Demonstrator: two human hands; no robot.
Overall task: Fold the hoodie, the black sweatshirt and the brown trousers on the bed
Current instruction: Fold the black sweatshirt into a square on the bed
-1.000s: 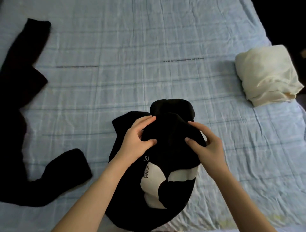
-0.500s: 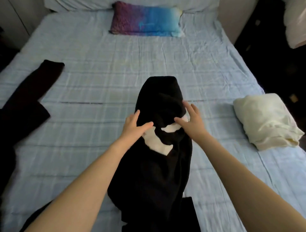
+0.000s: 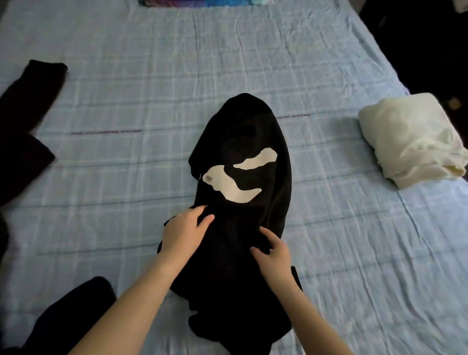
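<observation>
The black sweatshirt (image 3: pixel 243 228) with a white print lies lengthwise in the middle of the bed (image 3: pixel 354 240), its narrow end pointing away from me. My left hand (image 3: pixel 186 231) rests on its left edge just below the print, fingers and thumb spread on the cloth. On the sweatshirt's right side, a little nearer to me, my right hand (image 3: pixel 274 256) touches the fabric with bent, spread fingers. A folded cream hoodie (image 3: pixel 410 139) sits at the right edge of the bed. Dark trousers (image 3: pixel 22 126) lie spread along the left side, one leg end (image 3: pixel 73 316) near my left forearm.
A blue checked sheet covers the bed. A purple and blue pillow (image 3: pixel 202 2) shows at the far end. The bed's right edge (image 3: pixel 395 81) drops into a dark floor area. Bare sheet stretches between the sweatshirt and the hoodie.
The sweatshirt, bunched under both hands a second ago, now lies stretched out away from me. Both hands have slid from beside the print back toward me.
</observation>
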